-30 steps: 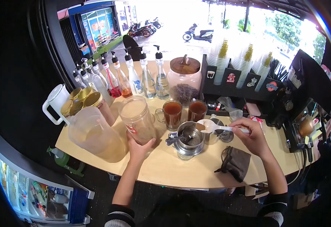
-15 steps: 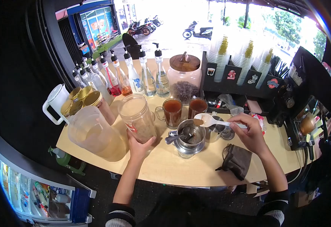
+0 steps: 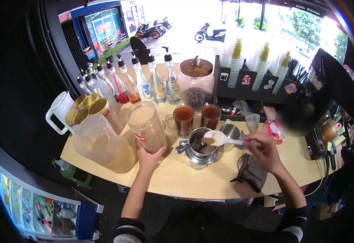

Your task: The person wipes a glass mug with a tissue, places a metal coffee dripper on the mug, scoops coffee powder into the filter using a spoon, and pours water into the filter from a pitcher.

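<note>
My left hand (image 3: 148, 157) is closed round the lower side of a clear jar (image 3: 148, 127) standing on the table, with pale contents. In my right hand (image 3: 265, 152) is the handle of a white plastic spoon (image 3: 222, 139), its bowl tilted over a metal drip coffee filter (image 3: 204, 151). Some brown powder shows at the spoon's bowl. The filter rests on a clear glass (image 3: 199, 165), and a dark-ended metal utensil (image 3: 184, 149) leans inside it. Just behind stand two glass mugs, one at left (image 3: 184, 121) and one at right (image 3: 210, 117), holding brown liquid.
A cloudy plastic pitcher (image 3: 100, 139) stands left of the jar. Pump bottles (image 3: 159, 86) line the back left, beside a wooden-lidded jar (image 3: 196, 85). Behind at right is a black cup holder (image 3: 250, 81). A dark pouch (image 3: 250, 172) lies near the front edge.
My right hand has shifted slightly down, bringing the spoon lower and tipping its bowl over the filter. Less powder shows on the spoon. My left hand stays on the jar.
</note>
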